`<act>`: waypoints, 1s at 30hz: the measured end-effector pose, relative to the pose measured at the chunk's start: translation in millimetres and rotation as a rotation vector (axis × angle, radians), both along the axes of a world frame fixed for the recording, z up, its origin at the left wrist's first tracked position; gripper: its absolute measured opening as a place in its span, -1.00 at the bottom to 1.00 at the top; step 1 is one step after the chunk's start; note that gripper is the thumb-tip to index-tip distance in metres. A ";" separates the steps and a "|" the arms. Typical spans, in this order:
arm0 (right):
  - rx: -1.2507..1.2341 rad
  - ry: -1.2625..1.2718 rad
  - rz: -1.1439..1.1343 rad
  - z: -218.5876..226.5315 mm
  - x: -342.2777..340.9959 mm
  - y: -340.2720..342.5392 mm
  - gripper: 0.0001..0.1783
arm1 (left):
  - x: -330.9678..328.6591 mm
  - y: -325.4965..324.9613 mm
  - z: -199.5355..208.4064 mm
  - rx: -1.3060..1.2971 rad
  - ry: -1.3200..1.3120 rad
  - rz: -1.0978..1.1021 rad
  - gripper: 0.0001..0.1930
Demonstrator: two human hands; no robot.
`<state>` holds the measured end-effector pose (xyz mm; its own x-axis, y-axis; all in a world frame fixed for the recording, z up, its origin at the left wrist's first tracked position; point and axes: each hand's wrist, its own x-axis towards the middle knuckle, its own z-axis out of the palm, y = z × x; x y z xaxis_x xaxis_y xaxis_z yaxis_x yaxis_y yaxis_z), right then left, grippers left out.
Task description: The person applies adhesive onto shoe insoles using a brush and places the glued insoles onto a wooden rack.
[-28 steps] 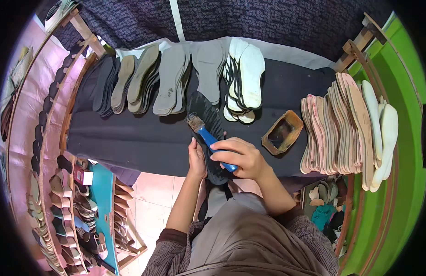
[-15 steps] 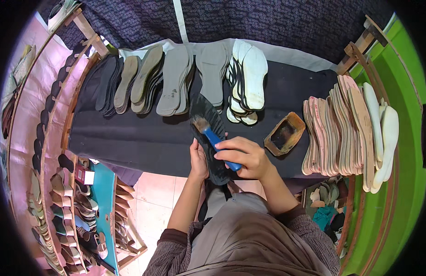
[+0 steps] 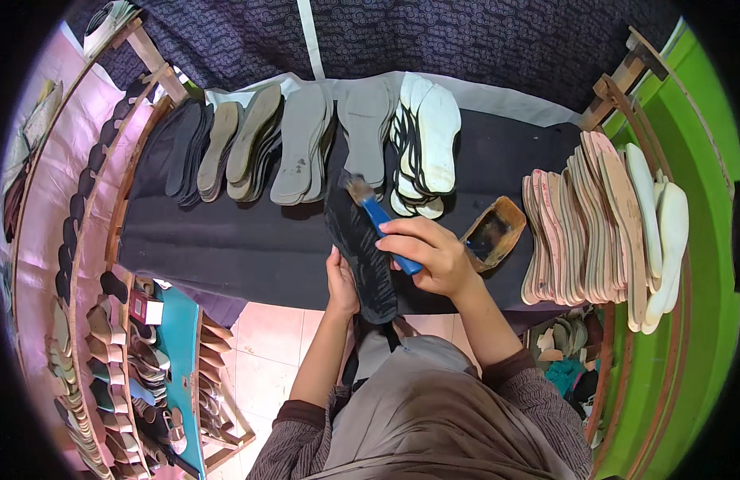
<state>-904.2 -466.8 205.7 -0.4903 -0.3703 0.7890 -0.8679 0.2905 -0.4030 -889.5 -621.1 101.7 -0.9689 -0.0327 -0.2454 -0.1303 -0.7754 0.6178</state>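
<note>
A black shoe sole (image 3: 360, 260) is held up over the table's near edge, its face streaked with wet-looking strokes. My left hand (image 3: 340, 282) grips it along the left side, fingers partly hidden beneath. In my right hand (image 3: 430, 254) is a brush (image 3: 380, 220) with a blue handle, held between thumb and fingers. Its bristles touch the sole near the far tip. Just right of that hand stands a small rectangular container (image 3: 507, 228), stained brown, with something dark inside.
Stacks of grey soles (image 3: 303, 148), black soles (image 3: 187, 152) and white soles (image 3: 438, 136) line the table's (image 3: 218, 248) far side. A tight row of beige soles (image 3: 574, 232) stands at the right. Shelves of shoes (image 3: 146, 360) are at lower left.
The brush has moved up the sole, from below its far end to near the tip. My right hand has shifted slightly up with it; the left still holds the sole.
</note>
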 end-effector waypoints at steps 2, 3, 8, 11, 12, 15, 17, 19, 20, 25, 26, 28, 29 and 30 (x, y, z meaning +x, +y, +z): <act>0.016 -0.007 -0.010 -0.8 3.4 4.4 -0.80 | 1.2 -2.5 2.3 -0.022 0.049 -0.054 -0.37; -0.019 -0.056 0.038 -0.3 8.7 9.9 -0.82 | 1.2 -3.8 4.8 -0.043 0.095 -0.109 -0.36; -0.077 -0.066 0.011 6.1 6.0 8.5 -0.83 | 5.7 -2.3 11.3 -0.043 0.095 -0.177 -0.35; -0.047 -0.006 0.004 4.1 -6.3 0.4 -0.81 | 7.7 -0.3 11.1 -0.043 0.082 -0.171 -0.36; -0.022 0.001 0.016 2.7 -9.2 -1.2 -0.80 | 7.1 0.5 11.7 -0.054 0.065 -0.154 -0.36; -0.054 -0.060 0.091 0.5 -1.3 4.4 -0.76 | 2.5 6.8 21.8 0.013 -0.036 -0.007 -0.37; -0.118 -0.063 0.118 3.7 -2.5 1.4 -0.74 | 2.9 1.3 16.2 0.003 0.021 -0.044 -0.38; -0.081 -0.015 0.061 9.5 -6.6 -6.4 -0.75 | 5.1 -0.4 14.6 0.013 0.074 -0.073 -0.39; -0.043 0.032 0.010 10.9 -8.4 -8.3 -0.75 | 5.7 0.2 16.5 0.015 0.076 -0.074 -0.39; -0.032 -0.030 0.083 7.2 -6.3 -0.6 -0.76 | 3.6 -2.6 16.7 -0.011 0.023 -0.034 -0.39; -0.056 -0.036 0.090 8.0 -5.9 -1.1 -0.76 | 3.6 -2.7 16.6 -0.010 0.021 -0.032 -0.39; -0.105 -0.047 0.103 9.7 -5.2 -1.6 -0.78 | 4.2 -2.8 16.7 -0.012 0.082 -0.043 -0.39; -0.069 0.002 0.066 12.5 -8.3 -4.3 -0.75 | 3.9 -1.9 16.9 -0.009 0.082 -0.047 -0.39; -0.067 0.002 0.062 11.3 -11.2 -7.3 -0.75 | 3.8 -1.1 17.0 0.002 0.043 -0.031 -0.39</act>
